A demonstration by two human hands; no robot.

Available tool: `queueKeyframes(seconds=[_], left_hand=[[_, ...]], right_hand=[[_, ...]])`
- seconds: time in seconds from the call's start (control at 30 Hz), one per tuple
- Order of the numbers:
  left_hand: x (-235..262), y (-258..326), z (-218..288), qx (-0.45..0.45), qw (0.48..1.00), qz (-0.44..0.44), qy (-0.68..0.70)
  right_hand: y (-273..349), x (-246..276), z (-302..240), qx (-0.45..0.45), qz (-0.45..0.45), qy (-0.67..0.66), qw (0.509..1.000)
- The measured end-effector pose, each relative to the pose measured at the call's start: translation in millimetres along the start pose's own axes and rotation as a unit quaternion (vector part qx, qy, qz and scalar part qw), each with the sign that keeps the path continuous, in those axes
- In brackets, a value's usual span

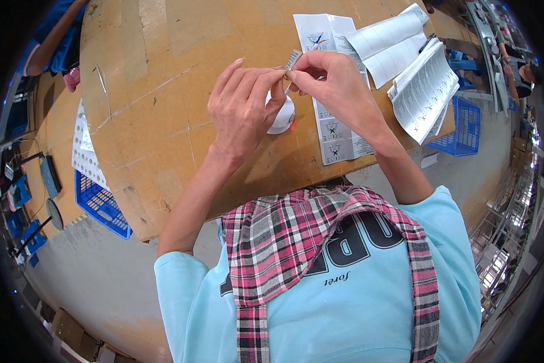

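My left hand (245, 100) and my right hand (332, 78) meet fingertip to fingertip above the table. Between the right thumb and forefinger is a small grey striped piece (294, 58), sticking up past the fingertips. The left thumb and forefinger are pinched right beside it; what they grip is too small to make out. Below the fingers rests a white round part (281, 118), partly hidden by my left hand, with a small red bit (293, 124) at its edge. Thin wire ends (318, 41) show beyond my right hand, over a printed sheet (338, 151).
A brown table (157, 121) stretches ahead. More printed sheets (426, 91) lie curled at its right. Blue crates (459, 130) stand beyond the right edge, and another blue crate (99, 202) is at the left. A co-worker's arm (54, 39) shows at the far left.
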State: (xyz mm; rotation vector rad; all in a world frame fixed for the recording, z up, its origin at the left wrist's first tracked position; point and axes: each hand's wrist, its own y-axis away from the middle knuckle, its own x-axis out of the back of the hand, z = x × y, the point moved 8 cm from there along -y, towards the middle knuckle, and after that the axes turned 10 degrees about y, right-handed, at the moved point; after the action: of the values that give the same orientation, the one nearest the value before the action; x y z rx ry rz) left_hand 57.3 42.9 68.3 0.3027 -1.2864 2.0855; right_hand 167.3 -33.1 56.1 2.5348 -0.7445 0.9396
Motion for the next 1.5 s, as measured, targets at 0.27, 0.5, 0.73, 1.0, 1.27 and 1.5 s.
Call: queueKeyframes(seconds=[0.27, 0.5, 0.73, 1.0, 1.27, 1.5], left_hand=[[-1, -1, -7, 0.049, 0.998, 0.009, 0.049], [-2, 4, -7, 0.056, 0.998, 0.022, 0.035], [-3, 3, -7, 0.086, 0.996, 0.014, 0.037], [-5, 12, -25, 0.216, 0.966, 0.014, 0.139], [-7, 12, -24, 0.226, 0.932, -0.001, 0.282], [-10, 12, -26, 0.187, 0.952, -0.003, 0.241]], right_hand=[[-3, -5, 5, 0.019, -0.022, -0.016, 0.999], [0, -2, 2, 0.020, -0.015, -0.039, 0.999], [0, -1, 0, 0.010, -0.033, -0.035, 0.999], [-1, 0, 2, -0.006, -0.070, -0.022, 0.997], [-1, -1, 1, 0.033, -0.059, -0.087, 0.994], [1, 0, -1, 0.059, -0.059, -0.081, 0.993]])
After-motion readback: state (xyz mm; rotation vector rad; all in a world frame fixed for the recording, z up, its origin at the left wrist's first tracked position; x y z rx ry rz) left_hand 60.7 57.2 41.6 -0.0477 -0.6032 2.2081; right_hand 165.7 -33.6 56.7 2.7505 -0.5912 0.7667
